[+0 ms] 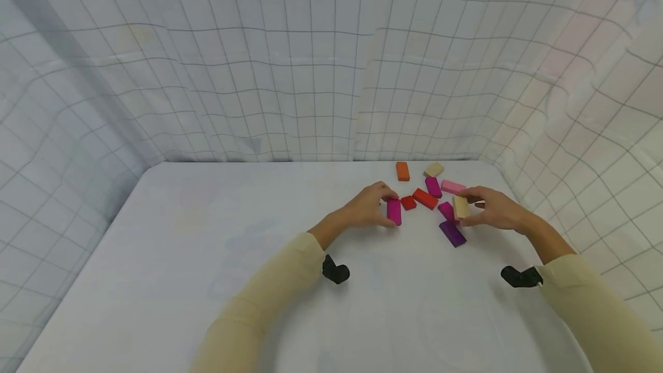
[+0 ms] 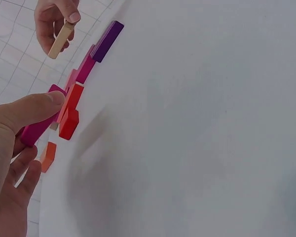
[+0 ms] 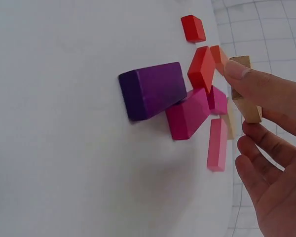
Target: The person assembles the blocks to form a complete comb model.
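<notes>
The left hand (image 1: 369, 207) pinches a magenta block (image 1: 394, 212) between thumb and fingers; the left wrist view shows this magenta block (image 2: 39, 126) under the thumb. A pale wooden block (image 1: 461, 208) is pinched by the right hand (image 1: 494, 209), and in the right wrist view that wooden block (image 3: 248, 109) is partly covered by the thumb. Below it in the head view lie a second magenta block (image 1: 446, 210) and a purple block (image 1: 453, 233), end against each other. Two red blocks (image 1: 425, 198) (image 1: 408, 202) lie between the hands.
Farther back on the white table (image 1: 207, 258) are an orange block (image 1: 402, 171), another pale wooden block (image 1: 434, 170), a third magenta block (image 1: 433, 187) and a pink block (image 1: 453, 187). A grid-patterned curtain (image 1: 311, 73) surrounds the table's back and sides.
</notes>
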A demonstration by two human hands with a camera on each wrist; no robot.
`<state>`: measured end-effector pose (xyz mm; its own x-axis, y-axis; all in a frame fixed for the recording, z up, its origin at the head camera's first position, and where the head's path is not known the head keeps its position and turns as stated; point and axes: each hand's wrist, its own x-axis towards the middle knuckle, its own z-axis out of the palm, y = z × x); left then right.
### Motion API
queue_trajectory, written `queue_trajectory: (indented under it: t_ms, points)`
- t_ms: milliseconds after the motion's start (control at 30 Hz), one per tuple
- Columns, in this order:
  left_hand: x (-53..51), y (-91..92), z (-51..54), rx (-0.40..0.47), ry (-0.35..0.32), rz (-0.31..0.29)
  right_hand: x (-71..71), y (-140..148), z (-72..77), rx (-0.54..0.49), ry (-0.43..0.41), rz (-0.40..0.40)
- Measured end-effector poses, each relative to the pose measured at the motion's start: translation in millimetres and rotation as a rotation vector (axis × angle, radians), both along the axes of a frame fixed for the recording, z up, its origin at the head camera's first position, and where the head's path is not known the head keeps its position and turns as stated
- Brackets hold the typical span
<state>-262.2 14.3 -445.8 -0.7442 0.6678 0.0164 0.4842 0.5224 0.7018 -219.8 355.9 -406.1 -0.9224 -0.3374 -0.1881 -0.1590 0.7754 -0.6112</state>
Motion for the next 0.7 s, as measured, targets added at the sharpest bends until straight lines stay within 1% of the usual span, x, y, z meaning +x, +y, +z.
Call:
queue_trajectory:
  t_ms: [233,400,533,700]
  points:
    - [3.6,-27.5,11.3,0.053,-0.014,0.016,-16.0,-25.3,13.6,0.011,0.016,0.021]
    - [8.6,-46.0,18.2,0.085,-0.027,0.036,-26.5,-43.4,18.8,0.033,0.048,0.041]
    - [11.8,-64.0,20.7,0.089,-0.035,0.048,-37.0,-57.8,20.9,0.037,0.073,0.060]
    - [17.6,-93.2,22.7,0.110,-0.032,0.076,-50.5,-82.1,21.9,0.035,0.059,0.069]
